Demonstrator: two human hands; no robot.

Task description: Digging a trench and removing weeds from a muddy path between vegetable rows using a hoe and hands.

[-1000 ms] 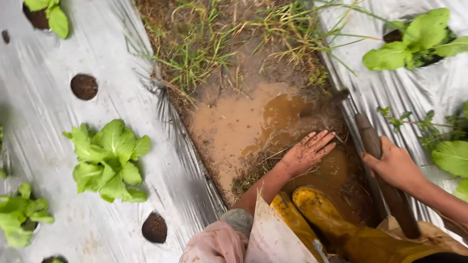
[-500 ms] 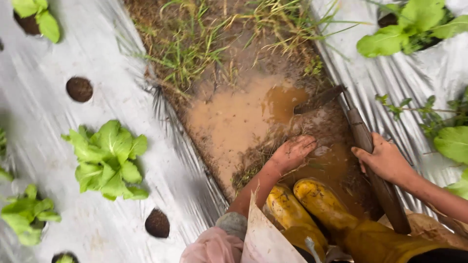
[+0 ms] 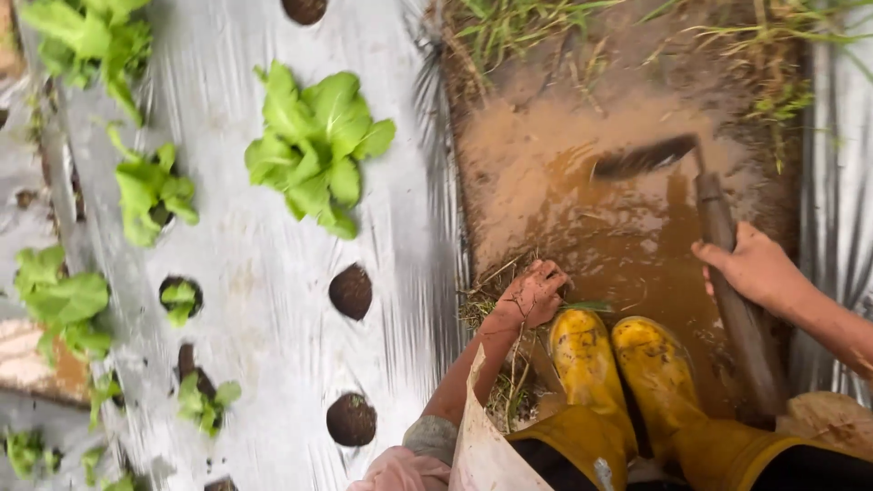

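Weeds (image 3: 496,300) sit at 6 o'clock by the muddy puddle (image 3: 582,209), and your left hand (image 3: 527,295) is closed around them. Your right hand (image 3: 755,268) at 3 o'clock grips the hoe handle (image 3: 727,273), beside your yellow boots (image 3: 627,364)

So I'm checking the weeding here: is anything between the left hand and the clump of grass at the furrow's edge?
Nothing visible: the left hand is already on the grass clump, fingers curled into it beside the yellow boots.
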